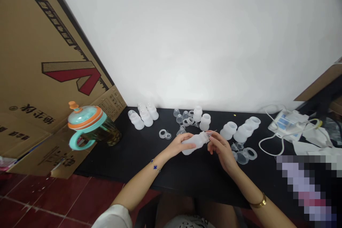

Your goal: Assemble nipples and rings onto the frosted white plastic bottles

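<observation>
My left hand [179,145] is wrapped round a translucent white baby bottle [192,144], which lies tilted with its neck toward the right. At the bottle's mouth, the fingers of my right hand [221,149] pinch a small clear part [208,134]; its exact shape is partly hidden. Two open-topped bottles [205,122] stand just behind. Clear domed caps and rings [185,115] lie beside them. Left of my left hand lie a loose ring [162,134] and a small clear disc [168,136]. More rings and clear parts [250,153] are near my right wrist.
Several capped bottles [146,118] stand at the back left, and open bottles [242,133] at the right. A teal-lidded jug [103,128] stands beside a large cardboard box [29,60]. White cables [283,142] and a blue-white packet [287,123] occupy the right of the black table [128,160].
</observation>
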`<state>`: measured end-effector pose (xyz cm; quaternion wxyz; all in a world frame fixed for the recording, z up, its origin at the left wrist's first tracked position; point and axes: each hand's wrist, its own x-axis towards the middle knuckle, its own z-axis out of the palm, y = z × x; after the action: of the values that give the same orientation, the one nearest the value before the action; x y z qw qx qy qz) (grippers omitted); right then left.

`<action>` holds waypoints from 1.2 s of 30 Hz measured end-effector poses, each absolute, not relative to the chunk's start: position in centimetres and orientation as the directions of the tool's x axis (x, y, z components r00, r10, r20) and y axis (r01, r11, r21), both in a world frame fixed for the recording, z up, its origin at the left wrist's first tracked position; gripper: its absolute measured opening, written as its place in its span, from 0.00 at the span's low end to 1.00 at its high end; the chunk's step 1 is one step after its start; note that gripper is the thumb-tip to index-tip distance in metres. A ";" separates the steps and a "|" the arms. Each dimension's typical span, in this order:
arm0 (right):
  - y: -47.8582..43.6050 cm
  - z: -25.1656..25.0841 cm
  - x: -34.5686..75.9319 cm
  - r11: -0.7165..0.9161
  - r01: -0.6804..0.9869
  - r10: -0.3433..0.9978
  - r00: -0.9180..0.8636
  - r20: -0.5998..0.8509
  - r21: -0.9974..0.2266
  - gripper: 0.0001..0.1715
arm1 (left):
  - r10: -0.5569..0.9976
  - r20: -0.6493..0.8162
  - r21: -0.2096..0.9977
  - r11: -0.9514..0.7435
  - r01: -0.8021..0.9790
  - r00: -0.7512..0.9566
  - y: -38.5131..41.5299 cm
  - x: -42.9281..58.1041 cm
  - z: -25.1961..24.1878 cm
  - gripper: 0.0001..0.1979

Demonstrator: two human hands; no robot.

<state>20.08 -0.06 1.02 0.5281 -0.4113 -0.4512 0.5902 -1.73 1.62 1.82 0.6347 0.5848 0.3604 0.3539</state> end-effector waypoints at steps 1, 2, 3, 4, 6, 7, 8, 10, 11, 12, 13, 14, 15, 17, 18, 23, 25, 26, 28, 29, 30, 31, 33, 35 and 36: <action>-0.1 1.1 20.1 -0.041 -0.260 0.994 -0.108 -0.013 -0.965 0.20 | 0.870 -0.046 0.997 0.068 -0.028 0.490 1.6 -1.7 1.8 0.22; -0.1 1.1 20.1 -0.043 -0.267 0.994 -0.110 -0.014 -0.963 0.20 | 0.870 -0.048 0.997 0.070 -0.027 0.491 1.6 -1.7 1.8 0.22; -0.1 1.1 20.2 -0.043 -0.273 0.994 -0.111 -0.013 -0.961 0.19 | 0.869 -0.049 0.997 0.071 -0.026 0.492 1.6 -1.7 1.8 0.22; -0.1 1.1 20.2 -0.042 -0.275 0.994 -0.111 -0.012 -0.961 0.18 | 0.868 -0.049 0.997 0.071 -0.025 0.493 1.6 -1.7 1.7 0.22; 0.0 1.1 20.2 -0.042 -0.272 0.994 -0.106 -0.014 -0.961 0.17 | 0.867 -0.049 0.997 0.068 -0.020 0.497 1.6 -1.8 1.7 0.22; 0.0 1.1 20.2 -0.044 -0.270 0.994 -0.104 -0.016 -0.962 0.17 | 0.865 -0.050 0.998 0.068 -0.018 0.499 1.6 -1.8 1.6 0.22; 0.0 1.1 20.1 -0.046 -0.269 0.995 -0.102 -0.019 -0.962 0.17 | 0.863 -0.049 0.998 0.065 -0.016 0.503 1.6 -1.8 1.6 0.22; 0.0 1.1 20.1 -0.048 -0.271 0.995 -0.097 -0.023 -0.962 0.16 | 0.861 -0.042 0.998 0.057 -0.015 0.508 1.7 -1.8 1.5 0.22; 0.0 1.0 20.1 -0.048 -0.272 0.995 -0.093 -0.024 -0.961 0.16 | 0.860 -0.038 0.998 0.054 -0.017 0.508 1.7 -1.8 1.4 0.21; 0.0 1.0 20.1 -0.048 -0.272 0.996 -0.089 -0.024 -0.961 0.16 | 0.861 -0.036 0.999 0.052 -0.017 0.508 1.7 -1.8 1.4 0.21; 0.1 1.0 20.1 -0.047 -0.271 0.996 -0.086 -0.025 -0.961 0.16 | 0.861 -0.035 0.999 0.049 -0.014 0.507 1.7 -1.8 1.4 0.21; 0.1 1.0 20.1 -0.047 -0.269 0.996 -0.084 -0.025 -0.962 0.16 | 0.862 -0.036 0.999 0.047 -0.009 0.505 1.7 -1.8 1.3 0.21; 0.1 1.0 20.1 -0.046 -0.267 0.996 -0.084 -0.024 -0.963 0.16 | 0.862 -0.038 0.999 0.046 -0.004 0.505 1.7 -1.8 1.3 0.22; 0.1 0.9 20.1 -0.043 -0.264 0.996 -0.089 -0.020 -0.963 0.16 | 0.861 -0.041 0.999 0.046 0.003 0.507 1.7 -1.9 1.3 0.22; 0.1 0.9 20.1 -0.042 -0.262 0.996 -0.092 -0.019 -0.964 0.16 | 0.860 -0.042 0.999 0.048 0.002 0.509 1.7 -1.9 1.3 0.22; 0.1 1.0 20.1 -0.045 -0.248 0.997 -0.077 -0.027 -0.968 0.17 | 0.852 -0.043 0.998 0.058 -0.013 0.522 1.7 -1.9 1.3 0.22; 0.1 1.0 20.1 -0.044 -0.237 0.997 -0.070 -0.028 -0.970 0.17 | 0.851 -0.042 0.998 0.054 -0.009 0.524 1.7 -1.9 1.3 0.22; 0.1 1.0 20.0 -0.042 -0.231 0.997 -0.069 -0.027 -0.972 0.17 | 0.851 -0.041 0.999 0.053 -0.007 0.524 1.7 -1.9 1.3 0.22; 0.1 0.9 20.0 -0.041 -0.225 0.997 -0.074 -0.025 -0.974 0.17 | 0.852 -0.041 0.999 0.051 -0.006 0.523 1.7 -1.8 1.3 0.22; 0.1 0.9 20.0 -0.041 -0.226 0.997 -0.075 -0.025 -0.973 0.17 | 0.853 -0.041 0.999 0.053 -0.007 0.520 1.7 -1.8 1.4 0.22; 0.1 0.9 20.0 -0.041 -0.230 0.997 -0.075 -0.024 -0.972 0.17 | 0.854 -0.043 0.998 0.056 -0.009 0.518 1.6 -1.8 1.4 0.23; 0.1 0.9 20.0 -0.041 -0.237 0.997 -0.074 -0.024 -0.971 0.18 | 0.856 -0.047 0.998 0.061 -0.011 0.516 1.6 -1.8 1.5 0.23; 0.1 1.1 20.0 -0.040 -0.253 0.997 -0.068 -0.023 -0.967 0.19 | 0.856 -0.057 0.997 0.076 -0.014 0.513 1.6 -1.7 1.6 0.23; 0.0 1.3 20.0 -0.038 -0.266 0.998 -0.066 -0.021 -0.963 0.20 | 0.859 -0.066 0.996 0.084 -0.012 0.508 1.7 -1.7 1.8 0.24; 0.0 1.4 20.1 -0.038 -0.269 0.997 -0.068 -0.021 -0.962 0.21 | 0.861 -0.066 0.997 0.082 -0.010 0.504 1.7 -1.7 1.9 0.24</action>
<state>20.09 0.00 1.40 0.5398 -0.4181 -0.4354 0.5868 -1.68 1.67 1.92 0.6396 0.5858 0.3633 0.3403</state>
